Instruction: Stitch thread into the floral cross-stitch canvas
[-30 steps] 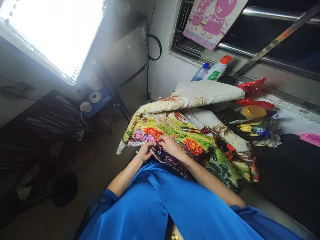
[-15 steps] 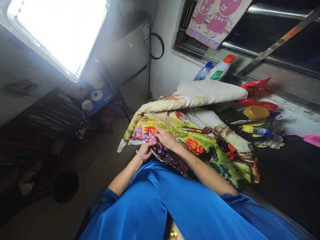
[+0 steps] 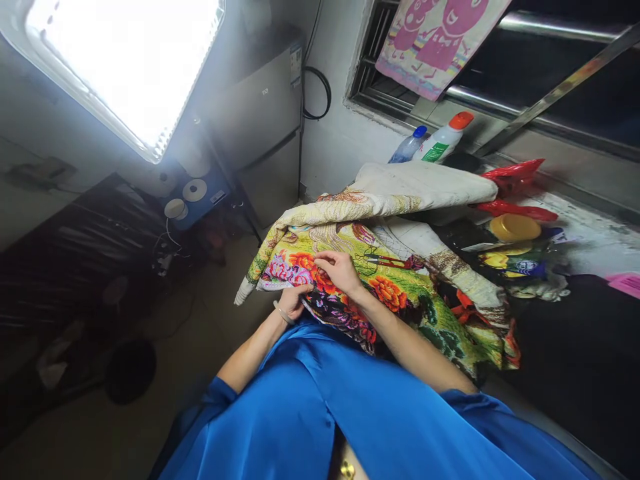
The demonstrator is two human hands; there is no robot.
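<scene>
A large embroidered cloth (image 3: 330, 240) with stitched orange and pink flowers on green lies bunched in front of me, its near edge at my lap. My left hand (image 3: 294, 299) grips that near edge, thumb on top and the other fingers hidden beneath. Just above the flowers, my right hand (image 3: 341, 272) is closed in a pinch; whatever is between the fingertips is too small to make out. Red-handled thread snips (image 3: 387, 261) rest on the cloth to the right of that hand, with dark thread (image 3: 367, 260) loosely tangled by their tip.
A bright lamp (image 3: 120, 60) hangs at upper left. Behind the cloth's rolled white part stand two bottles (image 3: 443, 139). To the right are a red plastic bag (image 3: 517, 175) and a gold-lidded jar (image 3: 515, 228). A grey fridge (image 3: 265, 127) stands at the back.
My right hand has lifted off the cloth's edge and moved a little right, still pinched. My left hand keeps its hold in the same place.
</scene>
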